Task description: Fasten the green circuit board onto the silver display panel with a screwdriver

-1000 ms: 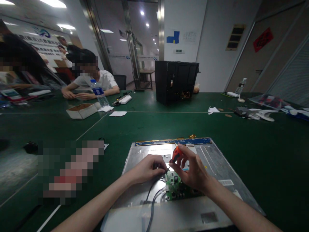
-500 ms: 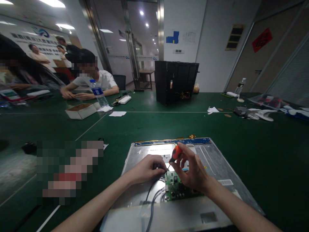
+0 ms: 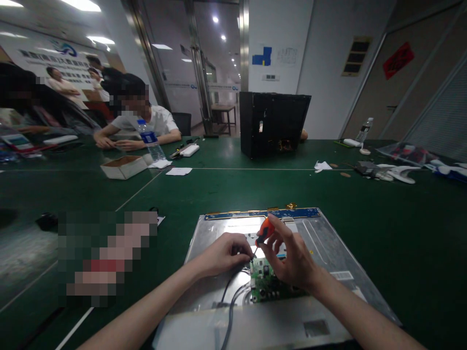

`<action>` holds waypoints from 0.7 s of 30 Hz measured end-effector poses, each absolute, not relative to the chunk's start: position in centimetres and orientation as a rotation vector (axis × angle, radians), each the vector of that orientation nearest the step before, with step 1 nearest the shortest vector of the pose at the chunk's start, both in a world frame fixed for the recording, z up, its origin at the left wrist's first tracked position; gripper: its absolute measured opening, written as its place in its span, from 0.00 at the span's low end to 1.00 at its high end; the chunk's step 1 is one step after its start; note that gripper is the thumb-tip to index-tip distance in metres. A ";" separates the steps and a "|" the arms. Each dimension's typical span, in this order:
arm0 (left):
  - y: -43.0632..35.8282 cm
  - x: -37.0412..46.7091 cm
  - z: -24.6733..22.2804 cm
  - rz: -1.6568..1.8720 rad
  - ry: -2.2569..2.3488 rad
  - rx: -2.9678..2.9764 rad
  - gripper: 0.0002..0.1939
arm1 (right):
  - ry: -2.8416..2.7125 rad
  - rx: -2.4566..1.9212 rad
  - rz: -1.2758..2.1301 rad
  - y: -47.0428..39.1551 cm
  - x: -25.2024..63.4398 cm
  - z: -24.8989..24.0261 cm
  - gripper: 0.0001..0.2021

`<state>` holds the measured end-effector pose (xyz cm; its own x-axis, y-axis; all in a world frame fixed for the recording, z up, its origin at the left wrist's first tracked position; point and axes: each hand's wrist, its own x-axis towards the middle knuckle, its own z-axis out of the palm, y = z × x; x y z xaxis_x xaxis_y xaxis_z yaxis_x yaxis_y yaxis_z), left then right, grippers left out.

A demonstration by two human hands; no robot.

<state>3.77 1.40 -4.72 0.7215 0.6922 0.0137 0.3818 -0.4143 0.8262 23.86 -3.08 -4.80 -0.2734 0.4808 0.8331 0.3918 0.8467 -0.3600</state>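
Observation:
A short orange-and-black screwdriver [image 3: 265,230] is gripped in my right hand [image 3: 297,260]. It leans, with its thin shaft pointing down at the upper left corner of a green circuit board [image 3: 262,282]. Beside that tip, the fingers of my left hand [image 3: 222,253] are pinched together; what they hold, if anything, is too small to make out. The board lies on the metal back of a flat display panel [image 3: 321,253]. Along the panel's far edge runs a blue strip board [image 3: 302,212]. Grey and black cables [image 3: 230,316] come off the board's left side.
Farther back on the green table [image 3: 219,189] stand a black casing [image 3: 275,124], a white open box [image 3: 124,167] and a water bottle [image 3: 149,140]. White paper scraps [image 3: 178,171] lie nearby. A person [image 3: 149,119] sits across at the left.
The black casing at the back has shifted and turned a little to the right. My hands and the screwdriver are in almost the same place.

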 end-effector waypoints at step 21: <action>1.4 3.7 -4.8 0.424 0.811 2.093 0.04 | -1.895 -0.662 0.065 -3.2 23.8 -4.6 0.34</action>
<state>3.73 1.45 -4.79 0.7346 0.6784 0.0132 0.3977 -0.4463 0.8017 23.79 -3.15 -4.62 -0.2691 0.4723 0.8394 0.4136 0.8437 -0.3421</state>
